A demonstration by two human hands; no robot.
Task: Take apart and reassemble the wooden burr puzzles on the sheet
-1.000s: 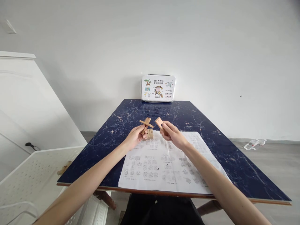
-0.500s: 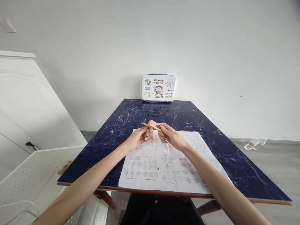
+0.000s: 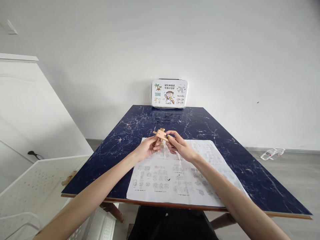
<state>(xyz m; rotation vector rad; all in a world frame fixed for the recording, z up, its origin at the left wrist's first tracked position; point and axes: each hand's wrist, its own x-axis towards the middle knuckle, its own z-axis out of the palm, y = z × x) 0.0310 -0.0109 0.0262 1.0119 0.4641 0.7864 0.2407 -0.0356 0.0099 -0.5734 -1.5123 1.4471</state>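
Note:
Both hands meet above the far end of a printed instruction sheet (image 3: 180, 173) on a dark blue marbled table (image 3: 225, 140). My left hand (image 3: 146, 149) pinches a small cluster of crossed wooden puzzle sticks (image 3: 160, 135) from the left. My right hand (image 3: 178, 145) grips a short wooden block pressed into that cluster from the right, its fingers curled round it. The wooden pieces are held just above the paper.
A white illustrated tin box (image 3: 169, 93) stands against the wall at the table's far edge. A white perforated basket (image 3: 37, 186) sits low at the left beside a white door. A clear plastic bottle (image 3: 271, 153) lies on the floor at the right.
My right hand has carried its wooden block leftward from apart to against the sticks in my left hand. Both hands now close together on one cluster.

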